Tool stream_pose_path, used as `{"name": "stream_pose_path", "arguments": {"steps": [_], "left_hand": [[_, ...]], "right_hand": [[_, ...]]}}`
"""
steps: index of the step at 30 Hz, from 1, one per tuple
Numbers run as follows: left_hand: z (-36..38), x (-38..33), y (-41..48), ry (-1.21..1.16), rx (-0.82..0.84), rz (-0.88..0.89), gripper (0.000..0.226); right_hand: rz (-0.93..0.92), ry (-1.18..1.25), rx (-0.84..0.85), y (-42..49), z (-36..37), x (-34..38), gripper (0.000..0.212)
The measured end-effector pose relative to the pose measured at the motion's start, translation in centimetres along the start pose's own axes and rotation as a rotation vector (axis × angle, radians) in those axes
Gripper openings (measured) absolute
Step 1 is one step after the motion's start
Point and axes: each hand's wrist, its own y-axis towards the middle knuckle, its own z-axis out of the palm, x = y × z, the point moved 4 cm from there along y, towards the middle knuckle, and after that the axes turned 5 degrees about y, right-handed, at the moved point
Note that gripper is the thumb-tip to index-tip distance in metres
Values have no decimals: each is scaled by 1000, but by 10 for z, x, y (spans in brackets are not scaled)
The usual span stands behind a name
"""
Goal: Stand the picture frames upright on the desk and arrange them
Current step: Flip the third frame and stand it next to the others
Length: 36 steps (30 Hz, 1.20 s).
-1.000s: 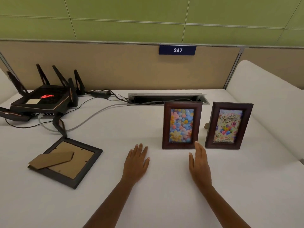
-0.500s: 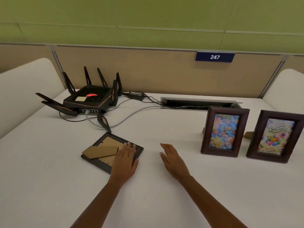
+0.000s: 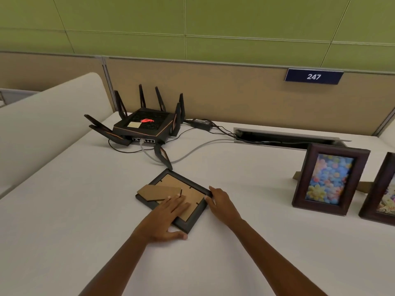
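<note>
A dark picture frame lies face down on the white desk, its brown cardboard stand folded flat on the back. My left hand lies over its near corner, fingers on the backing and thumb against the front edge. My right hand holds the frame's right corner with its fingertips. A brown frame with a flower picture stands upright at the right. A second upright brown frame is cut off by the right edge.
A black router with several antennas sits behind the flat frame, one antenna reaching close to its far corner. Cables run from it to a cable slot along the tan partition. A padded white divider borders the left.
My view and both hands have moved left, away from the two standing frames. My left hand slid further onto the face-down frame and my right hand reached its right corner.
</note>
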Motion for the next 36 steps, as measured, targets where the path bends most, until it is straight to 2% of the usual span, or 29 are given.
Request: {"name": "stream_pose_path", "arguments": {"steps": [6, 13, 19, 23, 26, 28, 30, 33, 36], "left_hand": [[-7, -4, 2, 1, -60, 27, 95], [-30, -5, -6, 174, -105, -16, 88], [-53, -9, -12, 198, -233, -25, 76], [-67, -7, -10, 244, -348, -28, 70], [-82, -5, -9, 287, -461, -67, 71], [-93, -2, -9, 219, -544, -138, 70], [-104, 3, -8, 27, -649, -218, 66], [-120, 10, -1, -243, -798, -385, 31], [-131, 11, 11, -397, -848, -512, 19]], "right_hand": [[53, 52, -22, 10, -5, 4, 40], [28, 147, -65, 9, -17, 12, 31], [-91, 243, -196, 9, -41, 38, 28], [-129, 240, -222, 15, -56, 53, 35], [-159, 249, -242, 18, -65, 62, 31], [-183, 261, -257, 20, -71, 68, 30], [-198, 301, -281, 23, -77, 74, 30], [-232, 411, -339, 24, -87, 81, 34], [-274, 498, -389, 22, -98, 86, 38]]}}
